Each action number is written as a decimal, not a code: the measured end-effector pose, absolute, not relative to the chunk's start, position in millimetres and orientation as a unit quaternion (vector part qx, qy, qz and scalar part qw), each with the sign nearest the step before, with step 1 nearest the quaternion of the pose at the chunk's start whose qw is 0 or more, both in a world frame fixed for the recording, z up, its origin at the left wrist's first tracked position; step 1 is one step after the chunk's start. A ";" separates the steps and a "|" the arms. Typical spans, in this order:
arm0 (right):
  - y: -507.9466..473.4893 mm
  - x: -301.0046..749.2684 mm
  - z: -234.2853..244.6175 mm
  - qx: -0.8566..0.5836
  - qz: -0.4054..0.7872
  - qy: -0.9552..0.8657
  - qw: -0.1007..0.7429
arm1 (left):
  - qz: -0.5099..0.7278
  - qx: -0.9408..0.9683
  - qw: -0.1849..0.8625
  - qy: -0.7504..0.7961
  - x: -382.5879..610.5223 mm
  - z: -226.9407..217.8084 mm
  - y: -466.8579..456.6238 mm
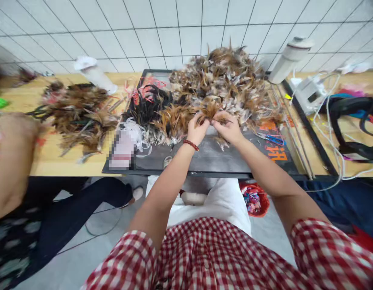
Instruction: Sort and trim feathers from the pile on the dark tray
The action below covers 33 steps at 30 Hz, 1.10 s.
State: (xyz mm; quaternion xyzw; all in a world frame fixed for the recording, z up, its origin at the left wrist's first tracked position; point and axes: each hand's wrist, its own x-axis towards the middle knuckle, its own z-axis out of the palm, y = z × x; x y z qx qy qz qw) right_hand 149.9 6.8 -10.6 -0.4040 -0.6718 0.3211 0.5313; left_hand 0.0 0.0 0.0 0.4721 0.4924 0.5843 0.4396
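Two hands, left (197,129) and right (230,129), pinch one brown feather tuft (211,108) in fingers (219,125) partly hiding its base, over one dark board (213,159) before a heap (225,74) too tangled to count, flanked by two pale containers (287,62).

Held feathers (212,108) partly hidden, co-worker's arm (15,161) blurred

A white bottle (287,60) stands near a white box (307,96), a red basket (266,204) below.
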 end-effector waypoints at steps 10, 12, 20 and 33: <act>4.9 153.5 3.8 -0.369 0.454 -0.636 0.503 | 0.493 0.485 0.545 0.474 -0.7 21.6 -13.4; 2.4 153.6 7.9 -0.370 0.490 -0.625 0.482 | 0.469 0.436 0.612 0.464 -0.9 27.0 -16.2; 5.4 154.6 7.7 -0.396 0.518 -0.564 0.507 | 0.451 0.328 0.710 0.429 -4.1 37.2 -21.3; 7.0 155.5 2.7 -0.401 0.519 -0.541 0.526 | 0.517 0.496 0.492 0.495 4.6 21.3 -15.0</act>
